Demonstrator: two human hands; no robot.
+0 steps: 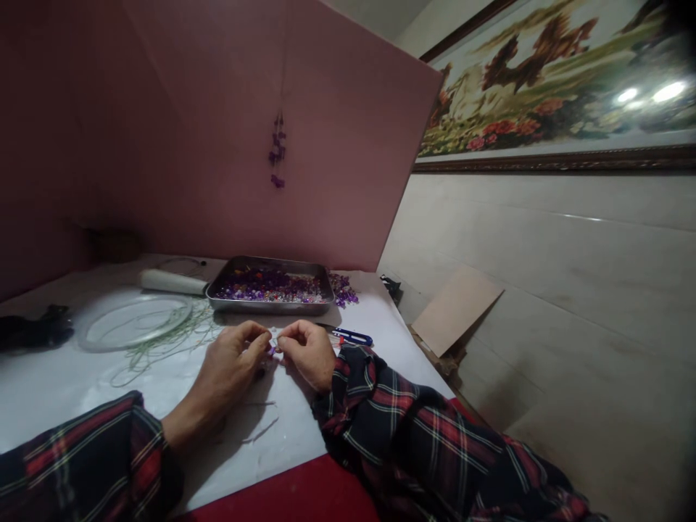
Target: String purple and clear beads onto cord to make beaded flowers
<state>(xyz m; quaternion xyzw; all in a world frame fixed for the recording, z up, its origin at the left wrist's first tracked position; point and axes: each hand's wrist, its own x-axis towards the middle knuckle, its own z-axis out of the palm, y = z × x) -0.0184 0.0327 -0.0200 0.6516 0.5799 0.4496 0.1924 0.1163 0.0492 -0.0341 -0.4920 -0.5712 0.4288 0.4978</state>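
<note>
Close together over the white-covered table, both of my hands pinch with thumb and forefinger. Between the fingertips shows a small purple bead (272, 351), seemingly on a fine thread too thin to make out. My left hand (233, 360) is closed at the bead's left side. Closed as well, my right hand (309, 353) meets it from the right; what lies in its pinch is mostly hidden. Just behind the hands stands a metal tray (272, 307) full of purple, clear and a few orange beads. Blue thread snips (353, 336) lie beside my right wrist.
Left of the hands are a clear ring-shaped coil (92, 337), tangled green cord (144, 355) and a white roll (172, 282). Loose purple beads (344, 288) lie right of the tray. A purple bead strand (277, 152) hangs on the pink wall behind. The table's right edge (418, 341) drops off.
</note>
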